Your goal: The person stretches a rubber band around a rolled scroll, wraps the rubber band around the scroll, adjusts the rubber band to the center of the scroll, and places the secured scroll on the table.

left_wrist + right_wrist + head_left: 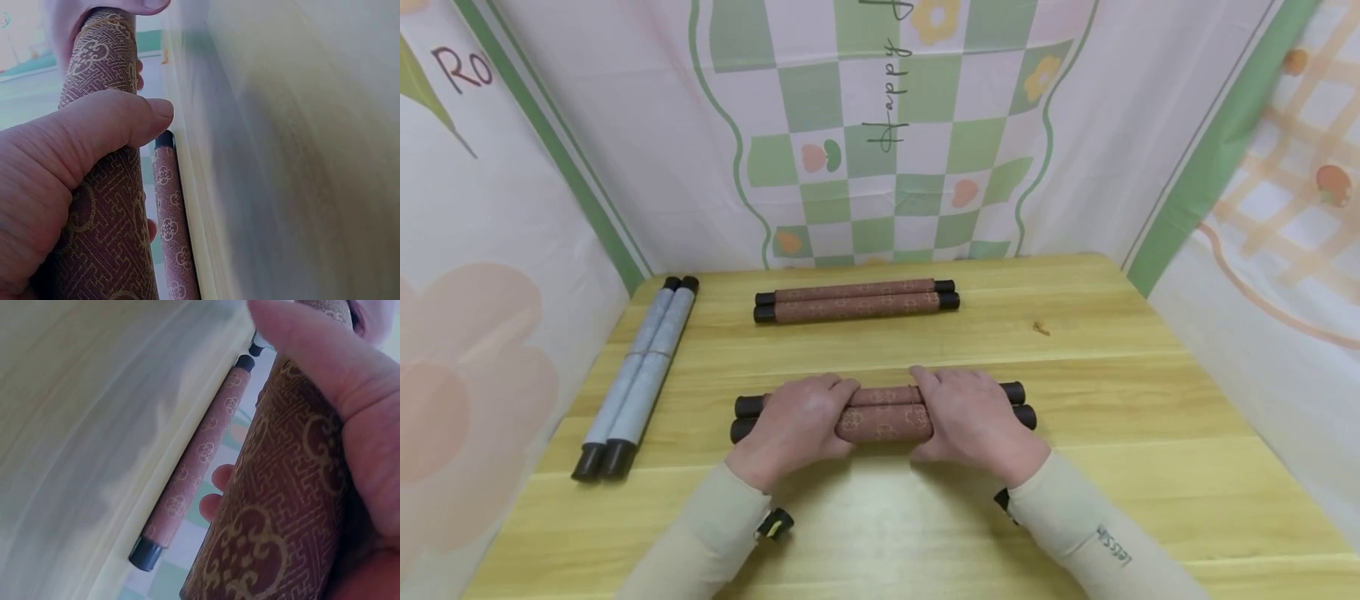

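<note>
A pair of reddish-brown patterned scrolls (883,423) with black end knobs lies side by side between both hands near the middle of the table. My left hand (801,421) grips the left part of the pair; in the left wrist view its thumb (119,122) lies across the brocade. My right hand (973,417) grips the right part, and the right wrist view shows its fingertips (215,490) curling out from the far side. A thin band (109,24) circles the roll beside the right hand. The palms hide parts of the scrolls.
Behind lies a second pair of brown scrolls (857,307). At the left edge, two pale blue-grey scrolls (643,367) are bound with a band. A small loose rubber band (1041,328) lies at the back right. Printed curtains (865,167) enclose the wooden table (1112,400).
</note>
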Available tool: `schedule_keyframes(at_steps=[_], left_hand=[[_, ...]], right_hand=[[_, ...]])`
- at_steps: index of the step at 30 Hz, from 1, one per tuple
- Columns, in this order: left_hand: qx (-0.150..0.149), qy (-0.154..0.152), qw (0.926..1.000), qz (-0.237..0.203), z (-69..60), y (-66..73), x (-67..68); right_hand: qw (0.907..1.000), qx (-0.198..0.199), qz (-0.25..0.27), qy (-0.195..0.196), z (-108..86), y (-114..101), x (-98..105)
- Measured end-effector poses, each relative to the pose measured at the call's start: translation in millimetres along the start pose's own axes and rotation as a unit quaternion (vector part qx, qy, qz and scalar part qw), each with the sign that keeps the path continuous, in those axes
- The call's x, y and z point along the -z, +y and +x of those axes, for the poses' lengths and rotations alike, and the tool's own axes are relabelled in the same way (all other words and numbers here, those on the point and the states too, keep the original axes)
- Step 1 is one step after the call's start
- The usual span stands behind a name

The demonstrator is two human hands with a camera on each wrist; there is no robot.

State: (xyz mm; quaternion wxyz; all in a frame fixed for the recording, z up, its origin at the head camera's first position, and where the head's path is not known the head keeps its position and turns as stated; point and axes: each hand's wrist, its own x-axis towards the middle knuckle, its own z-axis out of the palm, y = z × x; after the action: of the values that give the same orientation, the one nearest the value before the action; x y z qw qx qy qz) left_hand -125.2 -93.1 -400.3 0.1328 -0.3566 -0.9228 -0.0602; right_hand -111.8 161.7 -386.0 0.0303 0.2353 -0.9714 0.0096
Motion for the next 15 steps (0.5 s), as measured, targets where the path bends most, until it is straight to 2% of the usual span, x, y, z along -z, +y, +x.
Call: schedule_keyframes(at_steps=[8,15], left_hand=[[0.007,-0.019,0.9997,0.009,1.1,-1.2,1.0],[0.034,-0.048,0.9983,-0.003,-1.0,-5.0,1.4]], right_hand=[[0.999,0.014,-0.022,0.036,2.5,5.1,-7.2],[0.9981,0.018,-0.03,0.05,2.7,8.5,-9.1]])
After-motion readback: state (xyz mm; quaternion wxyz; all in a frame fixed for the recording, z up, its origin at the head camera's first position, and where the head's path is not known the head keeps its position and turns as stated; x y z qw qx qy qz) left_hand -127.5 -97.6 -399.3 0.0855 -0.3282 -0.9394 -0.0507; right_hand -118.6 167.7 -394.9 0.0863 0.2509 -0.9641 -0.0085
